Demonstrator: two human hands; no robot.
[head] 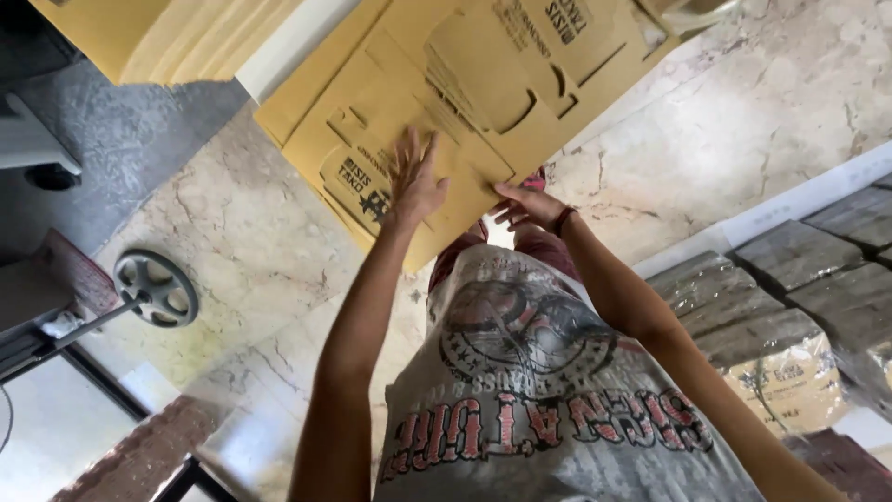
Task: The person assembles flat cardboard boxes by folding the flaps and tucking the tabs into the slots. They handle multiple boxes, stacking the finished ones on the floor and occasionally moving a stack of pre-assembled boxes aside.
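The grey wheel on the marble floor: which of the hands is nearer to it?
Left. The left hand lies flat on the brown die-cut cardboard sheet, on the side toward the grey wheel. The right hand grips the sheet's lower edge, farther from the wheel.

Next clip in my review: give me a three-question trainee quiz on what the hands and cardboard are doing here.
1. True or false: the left hand lies flat, fingers spread, on the flat die-cut cardboard sheet.
2. Where does the right hand touch that sheet? A) its near edge B) its far corner C) nowhere
3. Fill in: the floor under the sheet is pale, veined ____.

Key: 1 true; 2 A; 3 marble (stone).
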